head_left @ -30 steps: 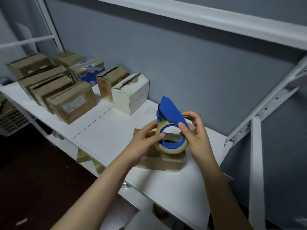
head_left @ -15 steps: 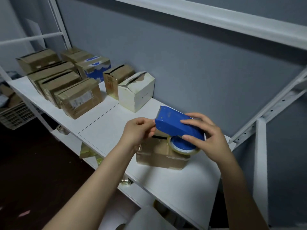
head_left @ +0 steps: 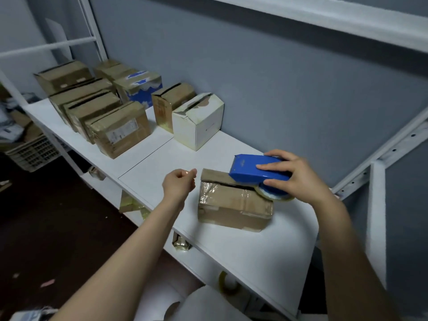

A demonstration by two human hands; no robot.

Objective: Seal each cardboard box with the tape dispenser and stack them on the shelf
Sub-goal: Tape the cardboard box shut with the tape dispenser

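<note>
Right hand: from my remote seat I see the right hand [head_left: 298,178] gripping the blue tape dispenser [head_left: 252,169] from above. The fingers are laid over its top and the thumb is curled against the near side.
Tape dispenser: it lies almost level under that hand, with its toothed end pointing toward the left hand. It touches the top of the cardboard box [head_left: 234,205]. Its tape roll [head_left: 275,196] hangs past the box's top edge, just below the right palm.
Left hand: the left hand [head_left: 179,184] is off the box, just beside its left end. The fingers are curled in, thumb tip against forefinger. I cannot tell whether any clear tape is pinched there.
Cardboard box: it sits between the two hands on the white shelf [head_left: 254,246], nearer the right one. A dark slit shows between its top flaps. Shiny, wrinkled tape covers the face toward me.
Beyond the left hand: a white box [head_left: 199,126] with a torn top stands close to the grey wall [head_left: 289,89], with a small brown box [head_left: 170,100] just beside it.
Further beyond the left hand: a cluster of brown boxes includes a labelled box [head_left: 120,130] at the front and a blue-printed box [head_left: 139,89] at the back.
Far out past the left hand, lower than the shelf: I make out a pale slatted basket [head_left: 30,151].
</note>
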